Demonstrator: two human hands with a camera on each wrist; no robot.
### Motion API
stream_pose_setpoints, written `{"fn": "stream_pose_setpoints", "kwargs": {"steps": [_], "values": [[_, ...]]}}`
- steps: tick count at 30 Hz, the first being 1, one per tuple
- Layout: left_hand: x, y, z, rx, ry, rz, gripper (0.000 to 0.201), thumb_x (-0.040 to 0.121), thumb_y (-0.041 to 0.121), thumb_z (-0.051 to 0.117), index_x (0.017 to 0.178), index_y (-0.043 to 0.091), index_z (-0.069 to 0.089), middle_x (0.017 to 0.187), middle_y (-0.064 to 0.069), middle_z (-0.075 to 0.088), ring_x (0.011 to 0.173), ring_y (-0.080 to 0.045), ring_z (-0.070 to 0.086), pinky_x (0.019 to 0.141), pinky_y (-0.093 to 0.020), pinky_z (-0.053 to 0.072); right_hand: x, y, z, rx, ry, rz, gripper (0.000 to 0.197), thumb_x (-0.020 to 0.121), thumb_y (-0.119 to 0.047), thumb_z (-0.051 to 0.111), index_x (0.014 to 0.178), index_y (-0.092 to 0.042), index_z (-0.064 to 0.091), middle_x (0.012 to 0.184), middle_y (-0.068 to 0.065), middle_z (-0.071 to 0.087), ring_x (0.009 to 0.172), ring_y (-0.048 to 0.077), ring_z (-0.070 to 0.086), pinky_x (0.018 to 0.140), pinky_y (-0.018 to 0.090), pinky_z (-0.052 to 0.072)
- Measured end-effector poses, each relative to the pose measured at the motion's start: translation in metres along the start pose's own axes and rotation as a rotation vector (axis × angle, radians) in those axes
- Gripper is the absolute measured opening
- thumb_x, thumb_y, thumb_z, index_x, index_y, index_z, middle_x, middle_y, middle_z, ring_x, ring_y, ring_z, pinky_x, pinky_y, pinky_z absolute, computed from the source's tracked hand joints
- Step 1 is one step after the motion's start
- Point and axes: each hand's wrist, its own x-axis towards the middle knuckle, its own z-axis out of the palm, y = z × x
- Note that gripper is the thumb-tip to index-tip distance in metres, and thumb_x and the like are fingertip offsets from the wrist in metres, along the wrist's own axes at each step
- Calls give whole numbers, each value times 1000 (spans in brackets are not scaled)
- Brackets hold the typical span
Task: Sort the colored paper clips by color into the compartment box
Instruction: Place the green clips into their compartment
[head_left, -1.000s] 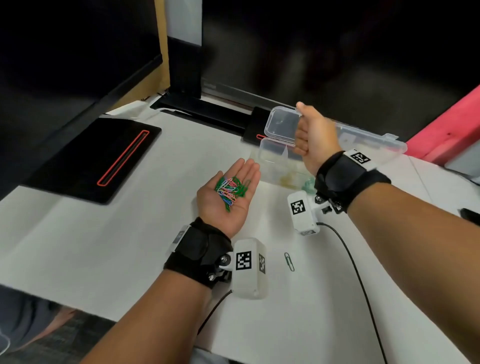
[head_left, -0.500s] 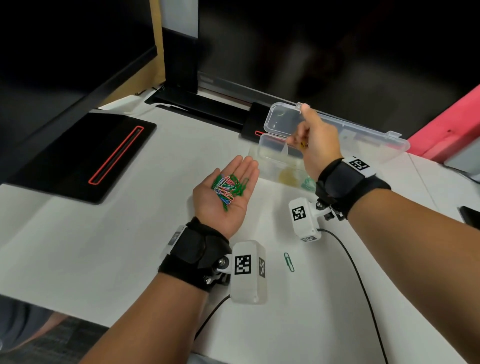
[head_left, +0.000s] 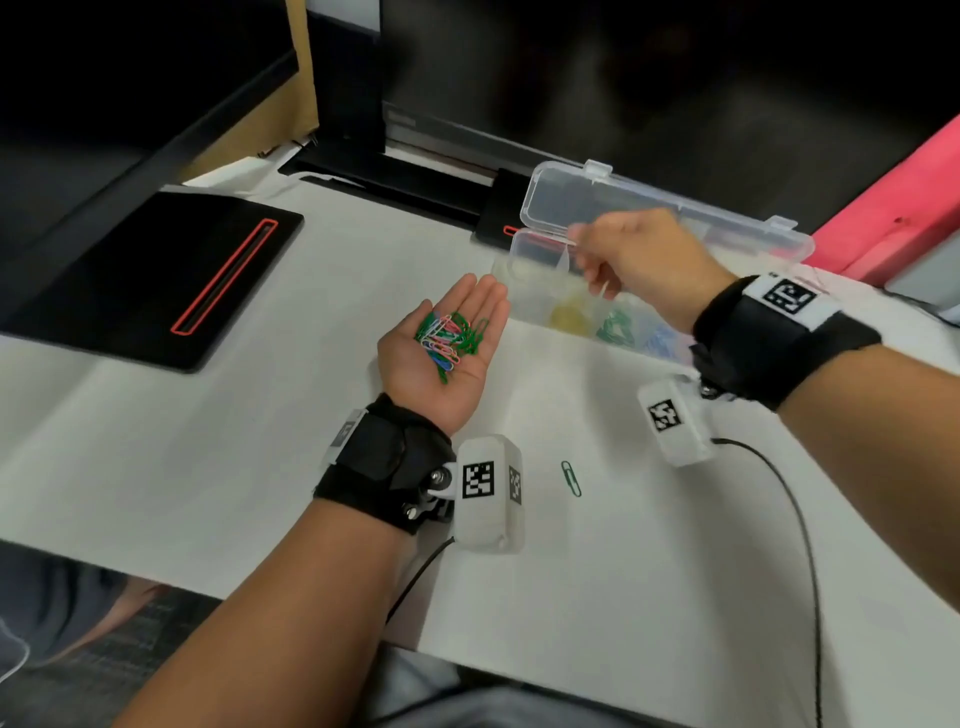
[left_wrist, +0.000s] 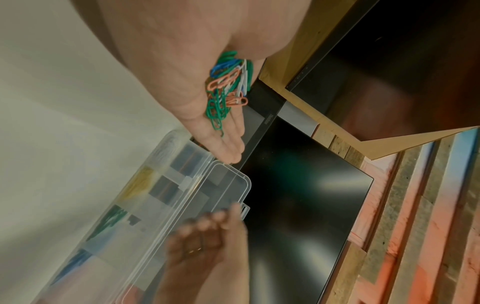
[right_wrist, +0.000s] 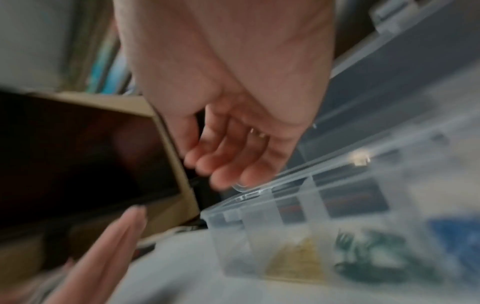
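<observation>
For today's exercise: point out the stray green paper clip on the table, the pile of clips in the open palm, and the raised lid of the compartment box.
Green paper clip (head_left: 571, 478): head view, middle of its loop.
Pile of clips (head_left: 451, 338): head view, centre of the heap on the left hand (head_left: 442, 351).
Lid (head_left: 561, 205): head view, clear panel near its left end.

- The right hand (right_wrist: 233, 115) fills the upper middle of the blurred frame, its fingers (right_wrist: 223, 166) loosely curled, with nothing visibly held.
- Its fingertips sit just above the near corner of a clear plastic compartment box (right_wrist: 259, 230) with its lid open.
- Through the box wall show a blurred yellow clump of paper clips (right_wrist: 296, 261), a dark green clump (right_wrist: 371, 257) beside it, and a blue patch (right_wrist: 457, 236) at the right edge.
- The straight fingers of the left hand (right_wrist: 103, 257) reach in from the lower left.
- A black screen with a tan cardboard edge (right_wrist: 78, 154) stands behind, at the left.
</observation>
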Motion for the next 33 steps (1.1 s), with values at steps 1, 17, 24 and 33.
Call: {"fn": "stream_pose_setpoints", "kwargs": {"steps": [1, 17, 24, 33], "values": [[0, -1, 1, 6, -1, -3, 43, 102, 20, 30, 113, -9, 60, 106, -26, 68, 97, -37, 67, 89, -44, 50, -13, -3, -1, -177, -140, -11, 32, 89, -36, 66, 70, -10, 66, 64, 3, 65, 59, 14, 59, 64, 32, 51], [-14, -22, -1, 77, -143, -113, 44, 102, 24, 32, 129, -6, 51, 126, -26, 59, 119, -39, 55, 105, -46, 40, -105, 21, 39, -824, -508, -54, 14, 71, -18, 68, 83, -25, 67, 79, -12, 65, 77, 12, 60, 67, 29, 52], [-24, -34, 0, 19, -122, -125, 48, 103, 25, 26, 130, -7, 49, 129, -23, 57, 132, -36, 44, 108, -46, 36, -113, 31, 40, -845, -413, 25, 6, 80, -19, 58, 74, -22, 58, 80, -3, 64, 75, 16, 58, 60, 25, 41], [-36, -48, -13, -8, -83, -149, 47, 103, 24, 28, 118, -10, 56, 113, -29, 64, 112, -40, 57, 100, -47, 42, -112, 10, 11, 784, -47, 486, 25, 77, -4, 31, 58, -12, 45, 58, 3, 32, 47, 16, 24, 49, 26, 17]]}}
